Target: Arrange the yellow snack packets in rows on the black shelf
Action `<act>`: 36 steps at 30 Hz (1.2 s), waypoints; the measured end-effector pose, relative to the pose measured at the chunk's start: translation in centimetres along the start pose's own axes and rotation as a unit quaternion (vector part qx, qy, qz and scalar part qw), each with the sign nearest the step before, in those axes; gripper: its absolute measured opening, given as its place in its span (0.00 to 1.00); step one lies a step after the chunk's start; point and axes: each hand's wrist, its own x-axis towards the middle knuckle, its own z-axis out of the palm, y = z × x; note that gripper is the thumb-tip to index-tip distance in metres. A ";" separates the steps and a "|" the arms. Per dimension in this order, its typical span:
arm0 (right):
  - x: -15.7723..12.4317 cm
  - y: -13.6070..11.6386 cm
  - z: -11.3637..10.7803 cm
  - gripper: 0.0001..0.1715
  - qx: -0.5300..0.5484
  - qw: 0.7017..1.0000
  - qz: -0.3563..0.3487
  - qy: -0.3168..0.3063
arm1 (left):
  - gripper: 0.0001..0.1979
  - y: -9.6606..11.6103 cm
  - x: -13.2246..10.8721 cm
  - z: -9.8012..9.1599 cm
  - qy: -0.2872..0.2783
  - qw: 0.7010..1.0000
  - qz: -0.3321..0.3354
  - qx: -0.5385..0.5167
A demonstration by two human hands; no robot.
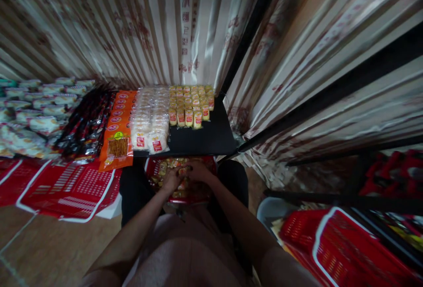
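Note:
Between my knees sits a red basket (147,167) holding many small yellow wrapped snacks (181,193). Both of my hands are over it, close together. My left hand (172,178) is closed, with a small wrapped snack (183,171) at its fingertips. From the other side, my right hand (198,172) closes its fingers on what looks like the same packet; dim light blurs the exact grip. Just beyond the basket, on the black table (201,141), yellow wrapped snacks (188,117) stand in rows. White wrapped packets (150,122) are lined up to their left.
Orange snack bags (116,124), dark red-black packets (86,124) and white packets (42,102) continue along the table to the left. Red baskets stand at the left (71,188) and right (350,247). A pale curtain (148,27) and black poles (317,82) enclose the table.

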 end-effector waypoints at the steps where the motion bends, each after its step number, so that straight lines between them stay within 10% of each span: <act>1: -0.4 -0.1 -0.8 0.17 -0.012 1.000 -0.012 0.005 | 0.18 0.5 -0.1 -0.2 0.008 0.999 0.029 0.010; 18: -4.0 -2.7 -7.2 0.13 0.240 0.932 -0.071 0.262 | 0.08 9.8 -1.2 -3.7 0.052 0.972 0.168 -0.156; 36: -1.0 0.2 -9.3 0.26 -0.021 0.883 0.042 0.468 | 0.07 21.4 3.7 -2.5 0.110 0.980 0.167 -0.002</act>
